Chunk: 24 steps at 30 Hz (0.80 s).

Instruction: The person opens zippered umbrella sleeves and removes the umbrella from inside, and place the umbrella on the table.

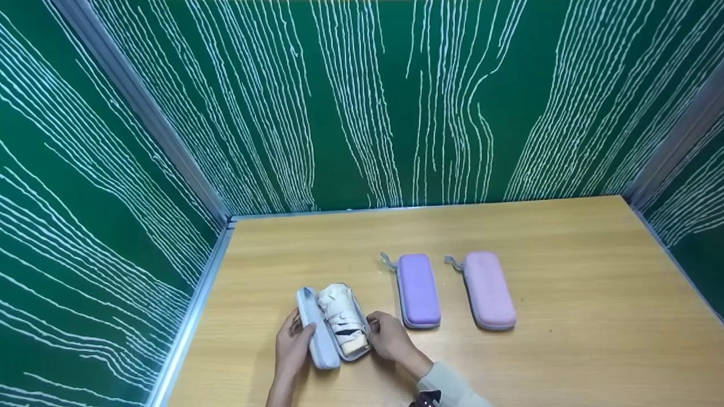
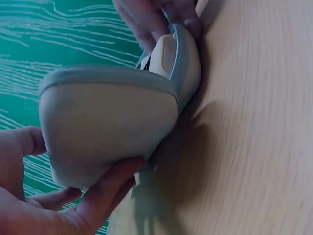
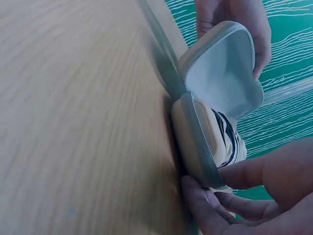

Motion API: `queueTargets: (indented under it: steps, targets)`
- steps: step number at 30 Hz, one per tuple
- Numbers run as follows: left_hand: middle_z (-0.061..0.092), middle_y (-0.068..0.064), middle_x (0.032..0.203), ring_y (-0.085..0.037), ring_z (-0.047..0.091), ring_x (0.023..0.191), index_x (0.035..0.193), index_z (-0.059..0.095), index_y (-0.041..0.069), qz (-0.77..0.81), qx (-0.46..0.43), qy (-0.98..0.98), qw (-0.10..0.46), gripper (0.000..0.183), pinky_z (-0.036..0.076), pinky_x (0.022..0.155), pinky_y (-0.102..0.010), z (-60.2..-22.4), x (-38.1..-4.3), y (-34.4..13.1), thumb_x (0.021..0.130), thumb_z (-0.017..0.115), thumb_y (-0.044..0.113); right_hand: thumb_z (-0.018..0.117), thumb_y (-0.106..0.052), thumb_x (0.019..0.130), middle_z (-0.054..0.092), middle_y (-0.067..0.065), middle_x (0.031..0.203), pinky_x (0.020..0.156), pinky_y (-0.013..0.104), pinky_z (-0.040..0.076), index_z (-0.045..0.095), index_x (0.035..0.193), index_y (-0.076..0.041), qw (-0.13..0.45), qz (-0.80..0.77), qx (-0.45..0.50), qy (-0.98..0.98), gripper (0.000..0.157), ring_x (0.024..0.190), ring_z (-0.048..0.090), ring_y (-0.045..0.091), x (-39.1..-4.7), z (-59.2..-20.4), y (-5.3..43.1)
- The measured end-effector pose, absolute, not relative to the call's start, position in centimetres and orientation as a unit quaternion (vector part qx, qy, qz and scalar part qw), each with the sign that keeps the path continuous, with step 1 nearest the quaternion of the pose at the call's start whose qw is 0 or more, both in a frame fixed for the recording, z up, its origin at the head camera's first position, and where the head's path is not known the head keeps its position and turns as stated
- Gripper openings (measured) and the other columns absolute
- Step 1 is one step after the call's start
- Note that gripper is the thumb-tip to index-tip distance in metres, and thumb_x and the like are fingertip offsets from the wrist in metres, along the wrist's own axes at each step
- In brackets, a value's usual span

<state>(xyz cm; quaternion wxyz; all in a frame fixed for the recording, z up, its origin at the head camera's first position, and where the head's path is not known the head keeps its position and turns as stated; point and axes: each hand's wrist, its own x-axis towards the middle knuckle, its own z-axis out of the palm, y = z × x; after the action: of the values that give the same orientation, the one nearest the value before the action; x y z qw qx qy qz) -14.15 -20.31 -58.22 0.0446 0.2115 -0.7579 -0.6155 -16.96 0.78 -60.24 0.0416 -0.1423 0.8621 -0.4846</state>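
A pale grey-blue zip case [image 1: 325, 347] lies unzipped on the table, its lid raised toward the left. Inside the base rests a cream bundle with dark stripes and a flat-ended handle, which looks like a folded umbrella [image 1: 337, 308]. My left hand [image 1: 291, 347] holds the lid from its outer side, thumb on one edge and fingers on the other; the lid's outside [image 2: 107, 122] fills much of the left wrist view. At the base's right edge, my right hand [image 1: 390, 337] pinches the rim [image 3: 203, 147] between thumb and fingers.
A purple case [image 1: 419, 291] and a pink case [image 1: 490, 291], both closed with grey wrist loops, lie to the right on the wooden table [image 1: 594, 316]. Green panels [image 1: 350, 141] with white wavy lines stand behind and at the sides.
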Motion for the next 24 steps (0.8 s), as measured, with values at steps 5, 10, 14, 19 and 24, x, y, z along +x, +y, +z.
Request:
queueTargets:
  steps: [5, 10, 14, 19, 24]
  targets:
    - [0.042, -0.023, 0.137, -0.036, 0.042, 0.124, 0.140, 0.037, 0.002, -0.645, 0.193, -0.738, 0.037, 0.058, 0.035, 0.102, -0.042, -58.6, -14.4, -21.0, 0.086, 0.058, 0.009, 0.055, 0.008, 0.071, 0.059, 0.005, 0.077, 0.060, 0.027, 0.047, 0.061, 0.105, 0.005, 0.090, -0.493, -0.134, 0.855, 0.034, 0.069, 0.053, 0.013, -17.0, -60.2, 0.7]
    - [0.044, -0.025, 0.134, -0.035, 0.045, 0.121, 0.138, 0.039, 0.000, -0.659, 0.157, -0.735, 0.035, 0.056, 0.038, 0.099, -0.042, -59.0, -14.6, -21.8, 0.086, 0.058, 0.007, 0.056, 0.012, 0.067, 0.060, 0.009, 0.084, 0.064, 0.028, 0.051, 0.059, 0.099, 0.004, 0.131, -0.541, -0.107, 0.824, 0.033, 0.075, 0.057, 0.017, -17.0, -59.7, 0.6]
    - [0.044, -0.025, 0.134, -0.035, 0.047, 0.119, 0.139, 0.039, 0.001, -0.668, 0.135, -0.732, 0.014, 0.057, 0.042, 0.095, -0.043, -59.2, -14.8, -22.5, 0.086, 0.058, 0.008, 0.057, 0.016, 0.062, 0.060, 0.011, 0.086, 0.066, 0.029, 0.051, 0.055, 0.097, 0.005, 0.149, -0.580, -0.096, 0.795, 0.037, 0.077, 0.060, 0.022, -17.0, -59.6, 0.5]
    - [0.045, -0.024, 0.135, -0.033, 0.050, 0.115, 0.140, 0.038, 0.002, -0.675, 0.138, -0.725, -0.013, 0.058, 0.046, 0.090, -0.044, -59.2, -14.9, -23.1, 0.086, 0.058, 0.010, 0.060, 0.020, 0.061, 0.061, 0.014, 0.088, 0.065, 0.029, 0.053, 0.051, 0.107, 0.008, 0.170, -0.626, -0.096, 0.755, 0.048, 0.079, 0.062, 0.025, -16.8, -60.0, 0.4]
    - [0.046, -0.022, 0.134, -0.031, 0.052, 0.113, 0.139, 0.039, 0.003, -0.675, 0.154, -0.722, -0.022, 0.057, 0.046, 0.090, -0.044, -59.2, -15.2, -23.4, 0.087, 0.058, 0.012, 0.061, 0.018, 0.064, 0.061, 0.014, 0.090, 0.066, 0.030, 0.053, 0.050, 0.110, 0.008, 0.170, -0.626, -0.098, 0.755, 0.048, 0.080, 0.061, 0.025, -16.8, -60.2, 0.3]
